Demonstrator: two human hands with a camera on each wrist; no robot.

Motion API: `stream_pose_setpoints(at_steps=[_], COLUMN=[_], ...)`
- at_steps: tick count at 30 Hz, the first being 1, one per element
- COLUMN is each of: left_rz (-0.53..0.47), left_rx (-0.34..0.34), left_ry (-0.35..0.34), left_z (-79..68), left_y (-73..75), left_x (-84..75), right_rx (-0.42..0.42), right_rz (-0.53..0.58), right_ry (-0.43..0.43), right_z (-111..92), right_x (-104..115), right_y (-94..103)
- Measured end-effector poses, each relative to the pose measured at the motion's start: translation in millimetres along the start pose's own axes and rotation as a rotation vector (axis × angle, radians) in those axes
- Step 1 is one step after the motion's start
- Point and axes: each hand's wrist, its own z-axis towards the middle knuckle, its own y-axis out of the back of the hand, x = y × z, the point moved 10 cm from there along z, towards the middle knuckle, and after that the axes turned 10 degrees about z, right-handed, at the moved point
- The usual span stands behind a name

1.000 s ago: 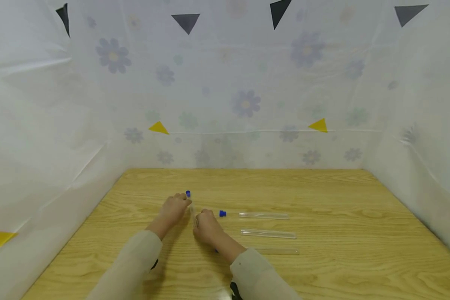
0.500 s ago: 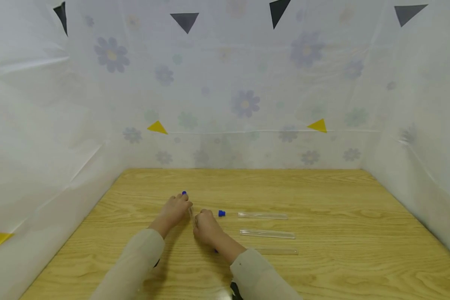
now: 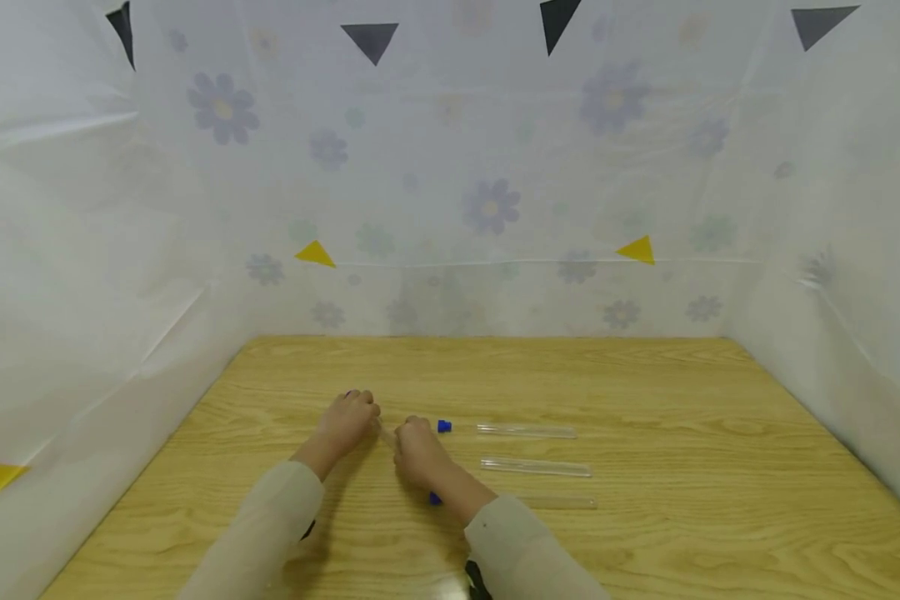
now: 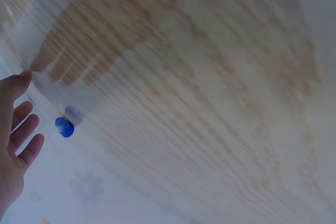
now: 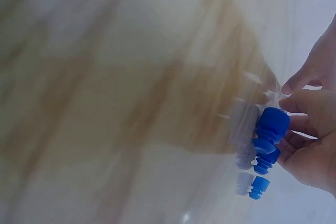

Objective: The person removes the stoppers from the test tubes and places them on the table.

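Observation:
My left hand (image 3: 348, 421) pinches a clear test tube (image 3: 384, 433) between thumb and fingers, near the end with the blue stopper (image 4: 64, 127). In the head view that stopper is mostly behind the fingers. My right hand (image 3: 418, 452) pinches the tube's other, nearer end. The tube slants between both hands, low over the table. Beside the right hand lie loose blue stoppers; the right wrist view shows a ribbed stopper (image 5: 273, 124) close to the fingers, with two more in line behind it.
Three clear tubes lie crosswise on the wood-grain table (image 3: 682, 500): a far tube (image 3: 527, 432), a middle tube (image 3: 536, 467) and a near tube (image 3: 558, 502). One blue stopper (image 3: 444, 426) faces the far tube, another stopper (image 3: 435, 498) the near one. White patterned sheeting (image 3: 450, 150) encloses the table.
The stoppered end of the held tube has swung left and behind the left fingers, so the tube slants more. The right hand has shifted slightly right, showing more of the near stopper.

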Motion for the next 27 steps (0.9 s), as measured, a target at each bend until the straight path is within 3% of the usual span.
stream_pose_setpoints(at_steps=[10,16,21,27], left_rz=[-0.088,-0.033,-0.077,-0.095], left_rx=[-0.039,-0.067,-0.132,-0.182], left_ry=[-0.02,-0.078,-0.082,-0.118], left_z=[-3.2,-5.7,-8.9,-15.6], left_y=[5.4,9.2,13.8,17.5], left_x=[-7.9,-16.5,-17.1,-17.7], right_rx=[-0.012,-0.028,-0.054,-0.037], right_rz=[-0.025,-0.081,-0.181,-0.204], right_ry=[0.018,0.017,0.033,0.009], right_z=[-1.9,-1.2,-2.8,-3.0], right_x=[-0.7,-4.6,-1.8,-2.7], right_y=[4.7,3.7,7.7,7.6])
